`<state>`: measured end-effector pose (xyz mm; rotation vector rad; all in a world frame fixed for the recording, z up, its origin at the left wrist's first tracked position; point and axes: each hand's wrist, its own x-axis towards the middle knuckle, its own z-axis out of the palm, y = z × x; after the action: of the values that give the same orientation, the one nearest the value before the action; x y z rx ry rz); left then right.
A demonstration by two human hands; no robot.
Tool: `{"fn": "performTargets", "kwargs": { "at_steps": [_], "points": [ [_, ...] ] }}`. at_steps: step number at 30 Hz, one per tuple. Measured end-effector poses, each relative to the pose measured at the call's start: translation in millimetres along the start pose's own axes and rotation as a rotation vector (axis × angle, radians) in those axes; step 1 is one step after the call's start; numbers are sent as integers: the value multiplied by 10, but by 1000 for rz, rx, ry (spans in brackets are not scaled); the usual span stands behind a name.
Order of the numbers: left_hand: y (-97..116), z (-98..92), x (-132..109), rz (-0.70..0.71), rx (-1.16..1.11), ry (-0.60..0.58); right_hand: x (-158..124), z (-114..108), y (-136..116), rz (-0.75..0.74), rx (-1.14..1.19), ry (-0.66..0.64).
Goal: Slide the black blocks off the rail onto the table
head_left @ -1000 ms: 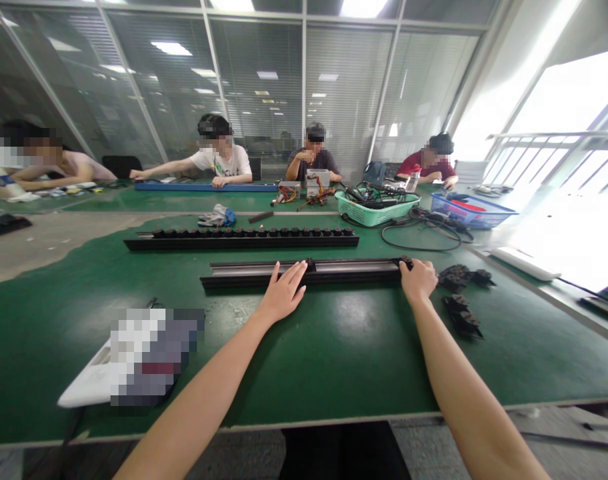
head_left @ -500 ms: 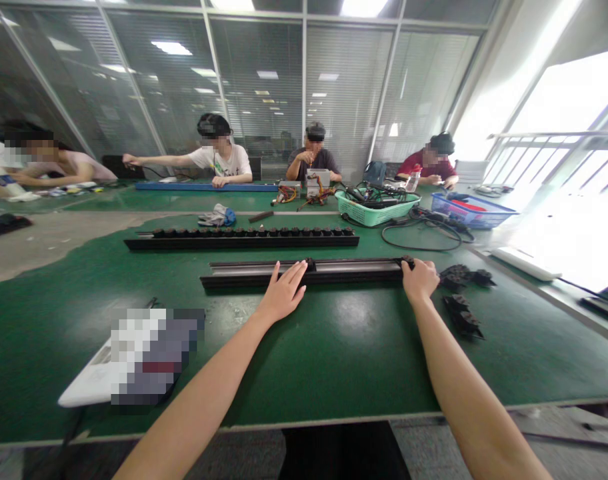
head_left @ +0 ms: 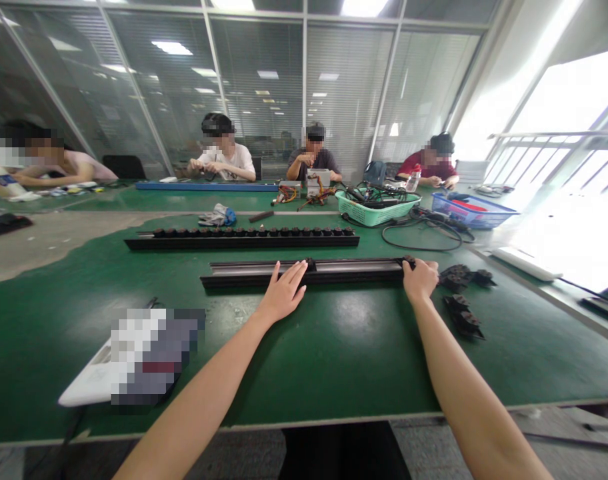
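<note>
A long black rail with a shiny grey channel lies across the green table in front of me. My left hand rests flat on it with fingers stretched out, beside a small black piece seated in the channel. At the rail's right end, my right hand pinches another small black knobbed piece, mostly hidden by the fingers. Several loose black knobbed pieces lie just right of that hand. Farther back, a second black rail carries a row of similar pieces.
Behind the rails are grey-blue gloves, a green basket of cables and a blue basket. A white device lies at the left front. Several people sit along the far side, near a blue bar.
My hands and the rail look the same. Across the table, the person in a white shirt has drawn an outstretched arm in, bringing both hands together.
</note>
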<state>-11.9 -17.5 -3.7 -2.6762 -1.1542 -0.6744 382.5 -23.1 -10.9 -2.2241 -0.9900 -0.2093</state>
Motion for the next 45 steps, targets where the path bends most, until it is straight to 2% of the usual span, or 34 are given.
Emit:
{"fn": "performTargets", "kwargs": {
  "at_steps": [8,17,37,45],
  "points": [
    [14,-12,1,0,0,2,-37,-19,-16,45,32,29],
    [-7,18,-1,1,2,2,-22,-78,-27,108,-7,2],
    [-1,-5,-3,-1,-13,1,67,-30,105,169,186,46],
    [1,-3,0,-3,-1,-8,78,-69,105,190,176,46]
  ]
}}
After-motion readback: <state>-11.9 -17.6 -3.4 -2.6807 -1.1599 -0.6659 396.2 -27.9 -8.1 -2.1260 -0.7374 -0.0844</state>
